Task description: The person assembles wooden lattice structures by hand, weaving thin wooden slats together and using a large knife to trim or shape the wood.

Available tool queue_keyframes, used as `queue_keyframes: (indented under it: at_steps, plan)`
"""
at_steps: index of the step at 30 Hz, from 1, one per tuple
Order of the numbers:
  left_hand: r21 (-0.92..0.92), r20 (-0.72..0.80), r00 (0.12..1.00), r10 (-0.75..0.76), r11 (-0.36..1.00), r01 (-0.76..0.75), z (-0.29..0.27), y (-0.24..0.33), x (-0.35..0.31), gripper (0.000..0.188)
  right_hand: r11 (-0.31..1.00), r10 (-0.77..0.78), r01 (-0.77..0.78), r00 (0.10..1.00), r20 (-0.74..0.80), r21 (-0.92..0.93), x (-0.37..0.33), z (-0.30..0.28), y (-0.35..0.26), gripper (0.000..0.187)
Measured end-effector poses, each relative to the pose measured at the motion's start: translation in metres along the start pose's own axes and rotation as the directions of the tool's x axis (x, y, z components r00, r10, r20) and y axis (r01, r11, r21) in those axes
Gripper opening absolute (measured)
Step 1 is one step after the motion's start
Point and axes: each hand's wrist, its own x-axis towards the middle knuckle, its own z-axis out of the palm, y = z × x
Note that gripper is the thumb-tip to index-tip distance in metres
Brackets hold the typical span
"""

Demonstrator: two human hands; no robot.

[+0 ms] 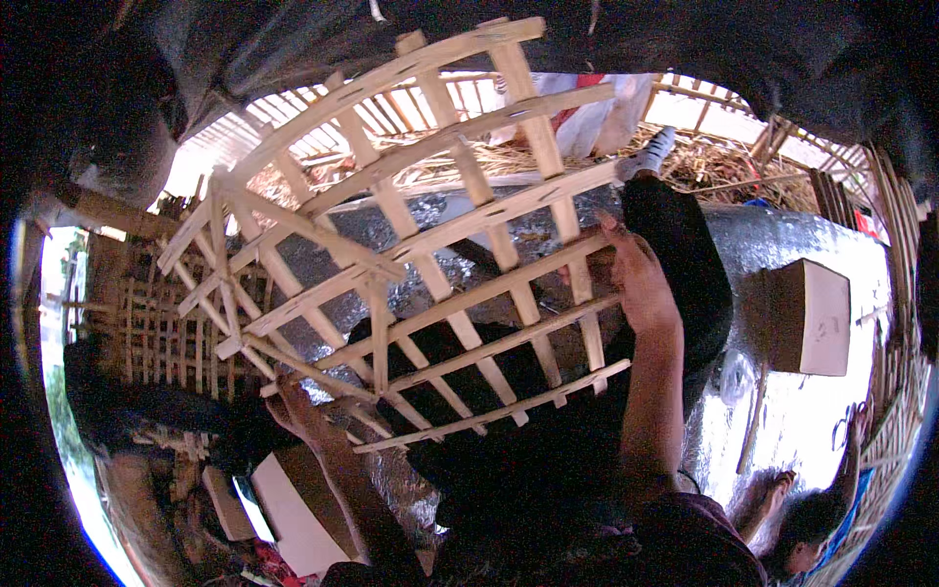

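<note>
1. Fingers of the left hand (296, 411), left of lower centre, are closed on a lower corner of a wooden lattice (445, 238).
2. Right of centre, the right hand (638, 274) has its fingers curled about the lattice's slat ends; how tightly, I cannot tell.
3. The lattice spans the middle of the frame, tilted, its right side higher, with extra cross-braces at its left end. Good handling, I judge, means supporting both ends evenly, gripping where slats cross rather than at loose tips, and turning it slowly so that the joints do not twist.
4. Just beyond the right hand, a dark-clothed leg (690, 259) lies close; the slat tips are best kept off it.
5. Shiny silver sheeting (748, 245) spreads at right, bearing a cardboard box (822, 318).
6. At lower right, a co-worker's hand (778, 489) lies well apart from the lattice.
7. Straw (714, 176) is heaped at upper right.
</note>
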Motion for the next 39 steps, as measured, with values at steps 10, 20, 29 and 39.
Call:
queue_keyframes:
  at_steps: [10, 20, 29, 39]
  plan:
    - [0.081, -0.051, 0.978, -0.203, 0.975, 0.207, 0.031, 0.0, -0.005, 0.088, 0.978, 0.161, -0.156, 0.987, -0.028, 0.141, -0.008, 0.009, -0.009, 0.048]
    - [0.104, -0.293, 0.931, -0.219, 0.96, 0.258, 0.051, 0.02, -0.015, 0.069, 0.985, 0.078, -0.09, 0.993, 0.087, 0.145, 0.0, 0.017, 0.014, 0.056]
    - [0.068, -0.231, 0.955, -0.188, 0.976, 0.208, 0.057, 0.023, -0.017, 0.047, 0.967, 0.119, -0.142, 0.986, 0.116, 0.209, -0.001, 0.019, 0.01, 0.043]
    - [0.182, -0.178, 0.978, -0.113, 0.973, 0.145, 0.038, -0.055, 0.016, 0.041, 0.957, 0.281, -0.276, 0.959, 0.041, -0.093, 0.086, 0.012, 0.095, 0.08]
